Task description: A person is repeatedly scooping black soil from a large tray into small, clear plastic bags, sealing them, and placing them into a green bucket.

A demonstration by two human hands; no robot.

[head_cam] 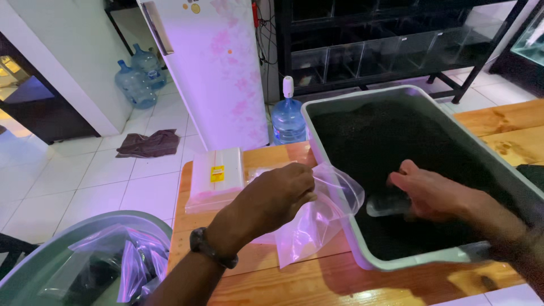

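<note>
My left hand [279,195] pinches the rim of a clear plastic bag [317,226] and holds it open beside the near left edge of a large grey tray [362,249]. The tray is filled with dark, fine granular material [391,136]. My right hand [433,192] is inside the tray, gripping a clear scoop [385,207] that rests on the dark material close to the bag's mouth. A dark watch sits on my left wrist [211,248].
A stack of clear plastic bags [216,177] lies on the wooden table [317,283] to the left. A grey tub [68,255] with filled bags stands at lower left. Water jugs [288,119], a white fridge [215,68], a floor rag [148,143] and black shelving [391,39] lie beyond.
</note>
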